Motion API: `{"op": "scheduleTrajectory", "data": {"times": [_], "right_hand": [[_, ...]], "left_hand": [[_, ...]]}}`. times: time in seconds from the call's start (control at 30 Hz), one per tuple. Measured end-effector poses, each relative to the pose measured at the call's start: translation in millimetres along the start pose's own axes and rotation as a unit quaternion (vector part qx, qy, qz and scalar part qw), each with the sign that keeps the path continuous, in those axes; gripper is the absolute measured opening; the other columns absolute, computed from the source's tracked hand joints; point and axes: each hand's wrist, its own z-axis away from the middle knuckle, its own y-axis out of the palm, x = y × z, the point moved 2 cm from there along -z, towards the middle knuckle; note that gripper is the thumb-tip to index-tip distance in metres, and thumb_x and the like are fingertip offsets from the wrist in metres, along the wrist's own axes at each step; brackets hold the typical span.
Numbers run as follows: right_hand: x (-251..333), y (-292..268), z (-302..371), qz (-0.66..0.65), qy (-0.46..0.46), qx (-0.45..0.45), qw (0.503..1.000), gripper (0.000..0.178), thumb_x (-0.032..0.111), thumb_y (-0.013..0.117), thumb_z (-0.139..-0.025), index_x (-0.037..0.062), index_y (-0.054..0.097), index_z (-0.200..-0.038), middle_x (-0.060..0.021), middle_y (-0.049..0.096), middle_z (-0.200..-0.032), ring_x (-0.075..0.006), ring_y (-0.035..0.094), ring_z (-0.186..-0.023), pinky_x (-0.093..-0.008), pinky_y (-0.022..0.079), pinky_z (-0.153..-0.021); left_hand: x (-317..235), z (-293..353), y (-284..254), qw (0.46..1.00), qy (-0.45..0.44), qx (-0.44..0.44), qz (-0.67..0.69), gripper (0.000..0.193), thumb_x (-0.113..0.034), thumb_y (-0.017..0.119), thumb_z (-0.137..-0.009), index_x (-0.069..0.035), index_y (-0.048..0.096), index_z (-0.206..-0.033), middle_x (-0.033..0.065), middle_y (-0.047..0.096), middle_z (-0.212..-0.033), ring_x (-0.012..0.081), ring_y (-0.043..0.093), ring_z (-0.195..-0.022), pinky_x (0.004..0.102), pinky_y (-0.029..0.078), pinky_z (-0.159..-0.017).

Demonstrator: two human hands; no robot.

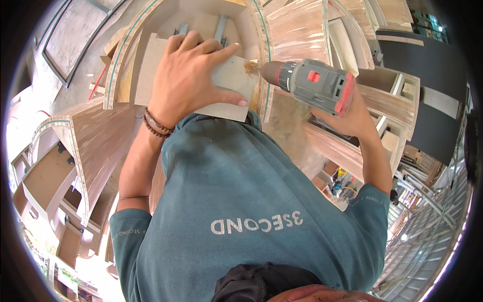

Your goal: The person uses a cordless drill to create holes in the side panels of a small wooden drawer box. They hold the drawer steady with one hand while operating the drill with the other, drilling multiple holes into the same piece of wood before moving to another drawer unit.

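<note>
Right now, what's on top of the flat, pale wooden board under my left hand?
Your spread left hand and, near the right edge, brown shavings by the grey-and-red power drill's tip. The board surface beneath your palm is covered.

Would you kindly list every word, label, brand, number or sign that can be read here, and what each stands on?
I leave wording uncopied; it stands as follows.
Teal T-shirt, chest: one large pale line, legible, upside down in this view.
Left sleeve: small pale lettering, partly legible.
Right sleeve: similar small lettering, hard to read.
Cordless drill in the right hand: white collar marks, too small to read.
</note>
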Motion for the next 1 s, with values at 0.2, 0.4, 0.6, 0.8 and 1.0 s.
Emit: {"op": "scheduleTrajectory", "data": {"times": [0.2, 0.4, 0.6, 0.8, 1.0], "right_hand": [[5, -17, 4, 0.03, 0.043, 0.016, 0.998, 0.086, 0.028, 0.091, -0.067, -0.0027, 0.046, -0.134, -0.0165, 0.063, -0.124, -0.0258, 0.064, -0.114, -0.0387, 0.051, -0.096], [13, -22, 0, 0.037, 0.037, 0.03, 0.998, 0.088, 0.027, 0.09, -0.065, -0.0034, 0.045, -0.135, -0.0189, 0.063, -0.125, -0.029, 0.064, -0.114, -0.0401, 0.05, -0.098], [-2, -14, 0, 0.04, 0.06, 0.018, 0.997, 0.089, 0.027, 0.09, -0.064, -0.0043, 0.045, -0.134, -0.0205, 0.062, -0.124, -0.03, 0.063, -0.115, -0.0417, 0.05, -0.099], [-7, -1, 1, 0.07, 0.005, -0.034, 0.997, 0.084, 0.025, 0.088, -0.066, -0.0042, 0.046, -0.133, -0.0211, 0.061, -0.12, -0.0319, 0.064, -0.112, -0.041, 0.05, -0.097], [7, -23, -1, 0.128, -0.033, -0.008, 0.991, 0.083, 0.022, 0.088, -0.065, -0.0009, 0.048, -0.135, -0.0208, 0.059, -0.125, -0.0338, 0.061, -0.116, -0.0397, 0.049, -0.098]], "left_hand": [[1, 4, 2, 1.0, -0.011, 0.001, -0.001, 0.086, -0.065, 0.083, -0.052, -0.017, 0.073, -0.122, 0.0002, 0.07, -0.103, 0.0208, 0.057, -0.104, 0.0374, 0.041, -0.097], [2, 5, 4, 1.0, -0.015, 0.005, -0.004, 0.088, -0.064, 0.084, -0.052, -0.017, 0.072, -0.124, 0.0002, 0.071, -0.108, 0.0207, 0.057, -0.104, 0.0375, 0.04, -0.099], [2, 4, 4, 1.0, -0.011, 0.013, 0.001, 0.088, -0.06, 0.086, -0.052, -0.016, 0.071, -0.127, 0.0013, 0.071, -0.109, 0.0216, 0.057, -0.101, 0.0385, 0.039, -0.1], [1, 4, 3, 1.0, -0.007, 0.01, 0.003, 0.087, -0.062, 0.085, -0.052, -0.017, 0.072, -0.125, 0.0012, 0.071, -0.106, 0.0217, 0.057, -0.101, 0.0376, 0.04, -0.098], [1, 4, 3, 1.0, -0.008, 0.001, -0.008, 0.089, -0.069, 0.082, -0.05, -0.018, 0.073, -0.122, 0.0005, 0.07, -0.101, 0.0216, 0.056, -0.102, 0.0368, 0.041, -0.096]]}}
